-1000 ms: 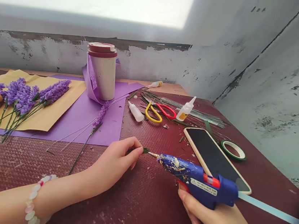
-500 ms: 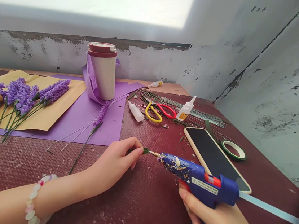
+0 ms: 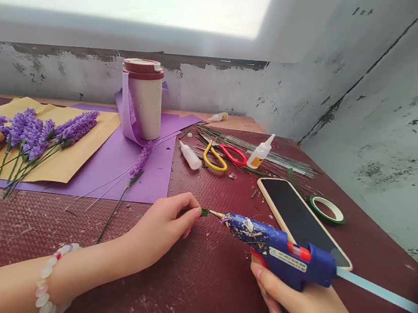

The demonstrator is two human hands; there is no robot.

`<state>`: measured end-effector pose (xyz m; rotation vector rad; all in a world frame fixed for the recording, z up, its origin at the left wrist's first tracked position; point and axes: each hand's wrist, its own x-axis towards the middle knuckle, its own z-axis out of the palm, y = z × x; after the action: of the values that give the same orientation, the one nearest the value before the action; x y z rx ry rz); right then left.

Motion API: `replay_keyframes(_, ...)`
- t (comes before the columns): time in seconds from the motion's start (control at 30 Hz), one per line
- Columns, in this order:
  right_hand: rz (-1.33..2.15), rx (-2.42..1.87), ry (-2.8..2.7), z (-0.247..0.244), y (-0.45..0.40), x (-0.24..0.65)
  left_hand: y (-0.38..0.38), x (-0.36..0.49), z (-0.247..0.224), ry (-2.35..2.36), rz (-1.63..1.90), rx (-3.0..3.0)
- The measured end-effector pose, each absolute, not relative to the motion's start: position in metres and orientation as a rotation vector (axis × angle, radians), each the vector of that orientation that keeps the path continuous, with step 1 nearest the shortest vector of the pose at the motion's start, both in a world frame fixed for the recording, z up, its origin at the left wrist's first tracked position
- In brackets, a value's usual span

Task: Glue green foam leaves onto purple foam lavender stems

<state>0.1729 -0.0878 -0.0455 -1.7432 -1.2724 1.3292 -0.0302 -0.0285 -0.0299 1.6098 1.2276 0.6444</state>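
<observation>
My left hand (image 3: 169, 228) pinches a small dark green strip (image 3: 205, 212), perhaps a leaf, between thumb and forefinger; its tip pokes out to the right. My right hand (image 3: 286, 298) is wrapped around the handle of a blue hot glue gun (image 3: 260, 234) with a pale glue stick (image 3: 383, 292) out of its back. The gun's metal nozzle (image 3: 217, 214) points left and meets the end of the green strip. Beyond my left wrist lies a single purple flower (image 3: 141, 161) with a green stem, partly on purple paper (image 3: 152, 185).
Several purple flower stems (image 3: 32, 135) rest on tan paper (image 3: 79, 156) at left. A lidded cup (image 3: 149, 103) stands at the back. Pliers with yellow and red handles (image 3: 216, 157), glue bottles (image 3: 260, 151), thin wires (image 3: 288, 158), a phone (image 3: 295, 202) and green tape (image 3: 327, 210) lie at right.
The glue gun and its nozzle have shifted very slightly right. The left hand with the green strip has moved a touch to the right too. Everything else looks the same.
</observation>
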Motion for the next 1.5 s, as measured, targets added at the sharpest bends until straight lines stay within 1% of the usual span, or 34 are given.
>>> replay_keyframes(0.37, 1.362, -1.724, -1.234, -0.049, -0.087, 0.174, -0.028, -0.030, -0.029, 1.229, 0.627, 1.636)
replay_keyframes(0.63, 1.307, -1.658, -1.248, -0.048, -0.089, 0.177, -0.028, -0.032, -0.031, 1.188, 0.700, 1.574)
replay_keyframes(1.1, 1.333, -1.777, -1.321, -0.041, -0.087, 0.177, -0.028, -0.030, -0.030, 1.194, 0.688, 1.570)
replay_keyframes(1.5, 1.317, -1.777, -1.328, -0.041, -0.087, 0.177, -0.028, -0.030, -0.030, 1.196, 0.688, 1.572)
